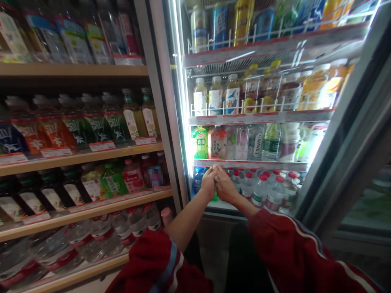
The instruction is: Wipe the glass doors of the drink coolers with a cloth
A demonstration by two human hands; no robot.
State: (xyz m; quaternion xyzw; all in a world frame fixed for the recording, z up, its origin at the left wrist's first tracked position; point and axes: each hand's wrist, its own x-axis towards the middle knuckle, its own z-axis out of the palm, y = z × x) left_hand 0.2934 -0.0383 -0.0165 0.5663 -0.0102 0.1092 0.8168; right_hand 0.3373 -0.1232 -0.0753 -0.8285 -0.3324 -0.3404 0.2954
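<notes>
I reach with both arms, in red sleeves, into an open drinks fridge. My left hand point(208, 182) and my right hand point(224, 185) meet at the front edge of a low fridge shelf point(253, 165). Their fingers are closed together around a small pale thing I cannot make out, perhaps a bottle cap. Just above stand a green bottle point(200, 142) and a red-labelled bottle point(218, 142). Behind and to the right of my hands are several water bottles with red caps point(261, 189).
The fridge door point(345, 142) stands open at the right. Upper fridge shelves point(259, 116) hold juice bottles and cans. To the left, wooden store shelves point(82, 156) carry rows of bottled drinks, with water bottles point(100, 236) at the bottom.
</notes>
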